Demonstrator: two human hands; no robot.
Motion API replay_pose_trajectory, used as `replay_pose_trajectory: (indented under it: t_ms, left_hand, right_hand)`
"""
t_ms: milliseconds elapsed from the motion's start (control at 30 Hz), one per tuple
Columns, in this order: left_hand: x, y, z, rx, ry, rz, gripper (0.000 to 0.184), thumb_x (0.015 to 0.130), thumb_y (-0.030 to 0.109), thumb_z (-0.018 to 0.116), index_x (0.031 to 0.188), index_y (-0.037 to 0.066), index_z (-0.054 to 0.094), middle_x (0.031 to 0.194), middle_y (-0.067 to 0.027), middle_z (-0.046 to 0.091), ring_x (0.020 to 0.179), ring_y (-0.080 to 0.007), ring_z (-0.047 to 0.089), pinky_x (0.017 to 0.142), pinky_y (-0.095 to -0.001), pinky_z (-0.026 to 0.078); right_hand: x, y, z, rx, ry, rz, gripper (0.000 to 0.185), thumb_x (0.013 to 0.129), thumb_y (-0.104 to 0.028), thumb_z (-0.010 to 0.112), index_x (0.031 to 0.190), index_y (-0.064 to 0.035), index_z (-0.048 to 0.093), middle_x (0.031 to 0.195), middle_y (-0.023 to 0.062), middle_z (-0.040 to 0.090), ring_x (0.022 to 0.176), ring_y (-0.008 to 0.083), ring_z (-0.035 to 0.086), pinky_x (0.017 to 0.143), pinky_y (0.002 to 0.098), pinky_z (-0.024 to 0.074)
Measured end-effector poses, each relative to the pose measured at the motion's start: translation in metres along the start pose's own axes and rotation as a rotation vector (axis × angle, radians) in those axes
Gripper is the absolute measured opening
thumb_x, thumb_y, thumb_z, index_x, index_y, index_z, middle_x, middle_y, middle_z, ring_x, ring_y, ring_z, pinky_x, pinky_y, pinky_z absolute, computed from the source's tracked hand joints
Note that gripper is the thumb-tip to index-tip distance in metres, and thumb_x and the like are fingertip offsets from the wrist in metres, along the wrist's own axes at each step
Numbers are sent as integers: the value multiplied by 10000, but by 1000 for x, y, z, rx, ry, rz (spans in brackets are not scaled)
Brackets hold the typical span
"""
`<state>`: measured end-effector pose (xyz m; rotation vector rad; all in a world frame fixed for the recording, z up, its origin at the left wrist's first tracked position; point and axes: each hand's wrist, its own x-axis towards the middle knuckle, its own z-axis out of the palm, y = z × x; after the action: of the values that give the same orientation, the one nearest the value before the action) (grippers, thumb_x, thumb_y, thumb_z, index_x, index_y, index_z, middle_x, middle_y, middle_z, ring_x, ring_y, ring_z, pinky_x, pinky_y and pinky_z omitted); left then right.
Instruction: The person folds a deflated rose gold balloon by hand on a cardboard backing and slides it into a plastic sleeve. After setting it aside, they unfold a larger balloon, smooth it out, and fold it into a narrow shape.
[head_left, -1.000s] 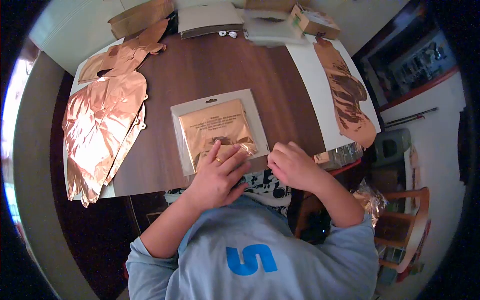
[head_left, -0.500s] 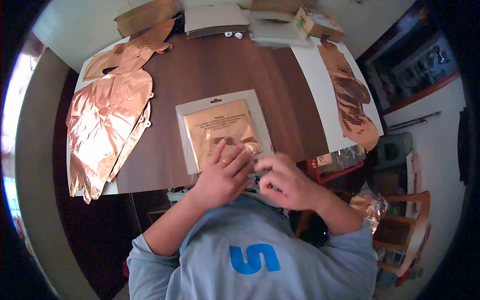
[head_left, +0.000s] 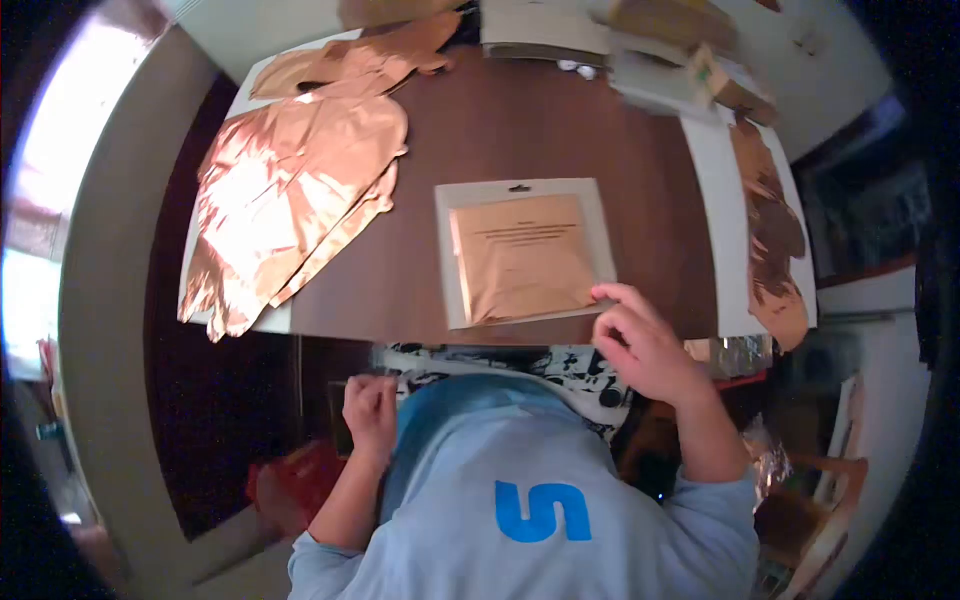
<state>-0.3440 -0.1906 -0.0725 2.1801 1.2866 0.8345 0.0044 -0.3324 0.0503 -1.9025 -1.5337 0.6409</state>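
Observation:
A flat clear packet (head_left: pixel 606 240) with a folded copper-coloured foil piece (head_left: pixel 525 265) inside lies on the brown table. It has a hang slot at its far edge and several lines of dark print. My right hand (head_left: pixel 645 345) is at the packet's near right corner, index fingertip at the foil's edge, the other fingers loosely bent and the thumb apart. Off the table's near edge, left of my body, my left hand (head_left: pixel 370 415) is closed with its fingers curled. What it holds, if anything, is hidden.
Large copper foil sheets (head_left: pixel 300 175) cover the table's left side. Another foil shape (head_left: pixel 775 235) lies along the right edge. At the back are white flat boxes (head_left: pixel 545 35), small white earbuds (head_left: pixel 577 69), clear packets (head_left: pixel 655 85) and a small carton (head_left: pixel 735 85).
My left hand has left the packet and dropped down to the left, below the table edge. My right hand now touches the packet's near right corner. The whole view has shifted.

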Motion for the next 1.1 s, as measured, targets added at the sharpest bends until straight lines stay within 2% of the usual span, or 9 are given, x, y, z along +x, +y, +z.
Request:
replay_pose_trajectory:
  t_ms: [100,167,233,333,467,700,933,1033,1100]
  left_hand:
    - [-71,-154,17,22,7,-355,119,865,170,692,886,61,733,865,-189,677,822,-361,658,705,-444,509]
    - [-103,-198,9,332,-224,-640,217,866,254,674,896,48,736,940,-221,701,868,-394,677,728,-454,531]
    - [-177,-308,19,581,-466,-733,285,841,305,672,916,38,738,972,-217,711,882,-409,683,769,-445,555]
    - [-194,-309,24,631,-592,-1094,342,853,362,639,922,41,735,1005,-225,700,946,-387,676,829,-426,559]
    - [-190,-312,39,372,-610,-1264,387,874,408,598,1004,60,706,1067,-199,683,996,-372,655,867,-451,536]
    - [-171,-272,31,-636,-279,-1530,479,909,487,526,1148,93,657,1175,-154,653,1083,-348,618,934,-493,497]
    - [-144,-183,29,-1120,-226,-1510,581,945,566,454,1292,125,607,1284,-109,623,1169,-323,580,1000,-536,457]
    - [-150,-231,17,-1036,-70,-1442,579,893,516,556,1295,100,598,1238,-127,640,1131,-301,600,986,-501,471]
    - [-163,-278,1,-828,-98,-1344,593,859,482,623,1297,83,591,1207,-139,651,1106,-287,613,977,-477,481]
  right_hand:
    - [2,-5,1,2,-20,-12,98,865,-73,646,895,-39,559,1324,190,514,1190,376,538,1011,413,425]
    - [2,-9,0,-14,-16,14,101,864,-72,648,890,-37,556,1321,189,515,1186,373,542,1008,410,426]
    - [3,-9,1,-1,-9,1,99,865,-72,644,880,-36,554,1316,187,517,1194,368,541,1003,403,426]
    - [2,-10,0,4,-12,16,101,864,-81,647,875,-34,558,1319,186,517,1197,359,542,1000,395,429]
    - [1,-11,1,-3,-15,43,102,861,-94,652,872,-36,568,1329,181,515,1199,344,546,1003,387,430]
    - [-3,-10,1,15,-21,65,94,856,-94,665,875,-50,584,1361,175,512,1233,346,533,1016,391,422]
    - [-9,-8,0,-14,-8,17,105,845,-66,685,880,-52,587,1371,166,525,1270,339,520,1036,393,413]
    - [-12,-5,0,-20,22,-15,110,837,-64,693,891,-54,598,1357,158,543,1279,346,512,1052,411,408]
    - [-15,-4,1,-43,20,-42,119,827,-61,701,902,-55,608,1350,152,551,1285,351,506,1061,427,406]
